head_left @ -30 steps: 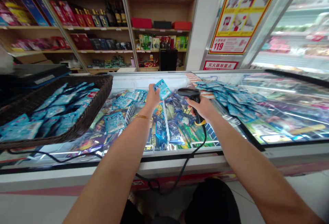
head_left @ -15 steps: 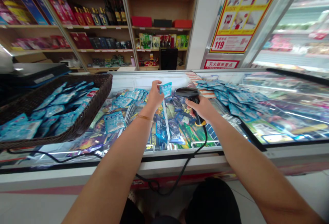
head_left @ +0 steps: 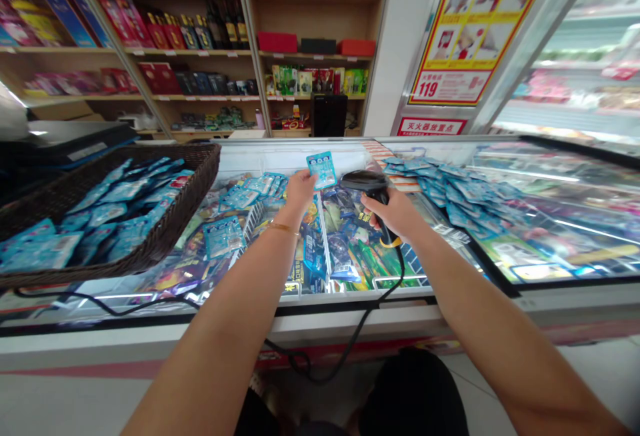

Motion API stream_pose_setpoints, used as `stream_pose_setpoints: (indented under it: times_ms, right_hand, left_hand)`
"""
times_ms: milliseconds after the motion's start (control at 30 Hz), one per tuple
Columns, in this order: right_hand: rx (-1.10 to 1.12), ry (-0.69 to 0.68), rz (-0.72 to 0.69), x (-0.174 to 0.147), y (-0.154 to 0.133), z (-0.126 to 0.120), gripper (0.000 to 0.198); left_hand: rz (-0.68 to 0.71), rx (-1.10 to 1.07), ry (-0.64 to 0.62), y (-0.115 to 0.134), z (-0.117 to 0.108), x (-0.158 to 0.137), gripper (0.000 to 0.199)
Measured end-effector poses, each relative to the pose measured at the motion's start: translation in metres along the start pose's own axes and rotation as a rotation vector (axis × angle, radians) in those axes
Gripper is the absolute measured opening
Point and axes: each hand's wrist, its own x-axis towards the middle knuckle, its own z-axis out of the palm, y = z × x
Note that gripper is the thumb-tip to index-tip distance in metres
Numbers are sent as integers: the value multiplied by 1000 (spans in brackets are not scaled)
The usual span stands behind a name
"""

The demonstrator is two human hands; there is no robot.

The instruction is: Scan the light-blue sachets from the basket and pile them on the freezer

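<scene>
Between the fingers of my left hand [head_left: 301,191] is a small blue packet [head_left: 323,169], raised above the freezer with its printed face towards me. My right hand [head_left: 395,213] is wrapped round the handle of a black barcode scanner [head_left: 367,186]. The scanner's head points left, close beside the packet but apart from it. Similar blue packets [head_left: 253,189] lie in the freezer behind my left hand, and another blue packet [head_left: 223,236] rests left of my forearm. A large pile of blue packets [head_left: 457,189] is spread on the right.
A brown wicker basket [head_left: 200,163] of blue packets stands at the left. The scanner's black cable [head_left: 357,329] hangs over the front edge of the chest freezer [head_left: 320,316]. White wire dividers [head_left: 324,239] separate bagged goods inside. Shelves [head_left: 200,53] with boxes and bottles stand behind.
My left hand has turned the blue packet from a tilted angle to more upright, so more of its printed face shows. My right hand and the scanner have barely moved.
</scene>
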Motion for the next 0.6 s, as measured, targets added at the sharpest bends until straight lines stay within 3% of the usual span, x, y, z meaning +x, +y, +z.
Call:
stream_pose_setpoints:
  times_ms: [200,600]
  right_hand:
    - [-77,-13,-20,-6,-8,0,20]
    - [-138,-48,6,-6,-8,-1,21]
  left_hand:
    - [-60,-274,-47,0,0,0,17]
    - [-54,-337,-25,4,2,-4,8]
